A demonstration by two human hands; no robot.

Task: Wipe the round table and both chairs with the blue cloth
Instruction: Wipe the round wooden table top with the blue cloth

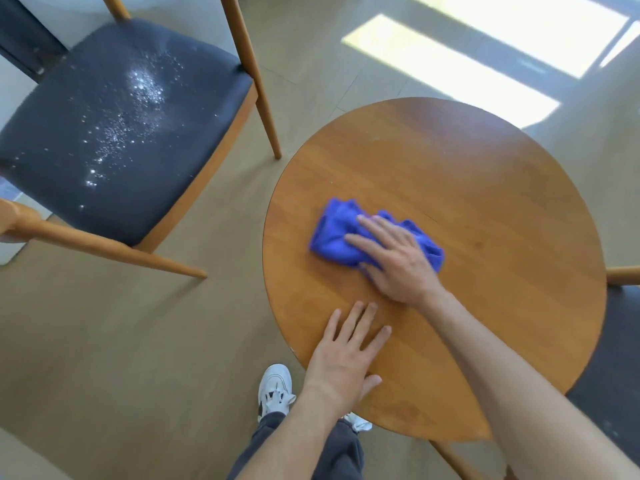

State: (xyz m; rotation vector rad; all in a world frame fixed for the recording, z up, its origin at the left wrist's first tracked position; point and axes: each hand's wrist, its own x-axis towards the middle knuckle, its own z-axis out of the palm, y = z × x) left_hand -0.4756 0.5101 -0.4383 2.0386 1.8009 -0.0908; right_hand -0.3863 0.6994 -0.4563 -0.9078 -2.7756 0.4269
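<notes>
Step in hand: wiping the round table [485, 202], judging by the cloth under the palm; the chairs look not yet done.
Right hand [394, 258]: fingers straight and spread, pressing flat on the blue cloth [337, 230], not curled round it.
Left hand [346, 351]: fingers straight and a little apart, resting flat on the table near its front edge, holding nothing.
Cloth: bunched, lying on the table top left of the middle, partly under the right hand.
Doing it well: I'd keep the palm flat so the cloth stays under it, work in overlapping passes out to the rim, and let the left hand steady the table.
Chair on the left [114, 133]: dark seat with white specks scattered over it; it stands near the table, apart from it.
Second chair [620, 341]: only a sliver shows at the right edge, partly behind the table.
Containers: none that I can see here.
</notes>
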